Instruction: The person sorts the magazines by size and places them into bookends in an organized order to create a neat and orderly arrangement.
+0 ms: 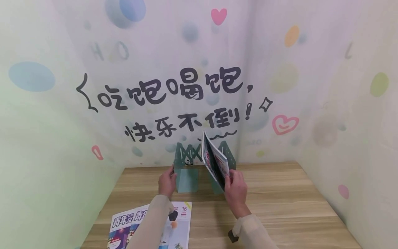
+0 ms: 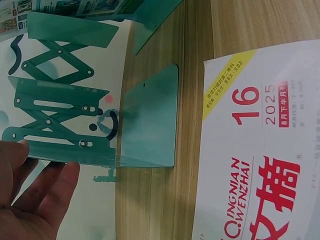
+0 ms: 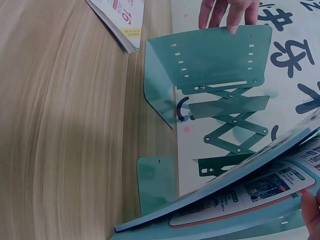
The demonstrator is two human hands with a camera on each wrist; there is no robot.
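Observation:
A green metal expandable bookend rack (image 1: pixel 187 180) stands at the table's back, its crossed links spread between two end plates. My left hand (image 1: pixel 167 182) grips the left end plate, thumb on one side and fingers on the other, as the left wrist view shows (image 2: pixel 40 195). In my right hand (image 1: pixel 236 189) are magazines (image 1: pixel 214 160), held upright and tilted at the rack's right end, their pages partly fanned apart. The right wrist view shows the magazines (image 3: pixel 240 200) beside the right plate, with only the fingertips of my right hand (image 3: pixel 311 215) at the edge.
Several overlapping magazines (image 1: pixel 183 221) lie on the wooden table (image 1: pixel 280 200) at the front left, near my left forearm. A printed curtain (image 1: pixel 186 45) with black lettering hangs right behind the rack. A small black object (image 1: pixel 232 236) is by my right sleeve.

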